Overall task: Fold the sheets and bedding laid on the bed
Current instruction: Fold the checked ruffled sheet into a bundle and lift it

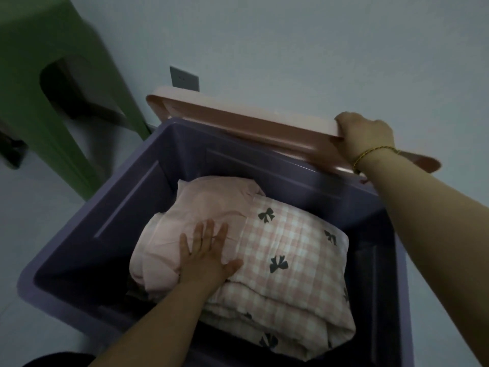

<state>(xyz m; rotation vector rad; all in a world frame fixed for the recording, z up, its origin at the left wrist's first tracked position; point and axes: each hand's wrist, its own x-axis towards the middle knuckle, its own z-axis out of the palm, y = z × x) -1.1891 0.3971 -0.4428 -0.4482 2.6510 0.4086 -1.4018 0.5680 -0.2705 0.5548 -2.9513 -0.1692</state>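
Note:
A folded pink sheet (pixel 190 207) lies on top of a folded pink-and-white checked quilt with black bows (pixel 293 263), both inside a purple storage box (pixel 87 234). My left hand (pixel 209 252) presses flat on the bedding, fingers spread, where the pink sheet meets the checked quilt. My right hand (pixel 367 136) grips the edge of the box's pink lid (pixel 238 120), which is raised at the far side of the box. A gold bracelet sits on my right wrist.
A green plastic stool (pixel 45 75) stands at the upper left on the pale floor. A grey wall socket (pixel 184 78) shows just behind the lid. A pale wall fills the background.

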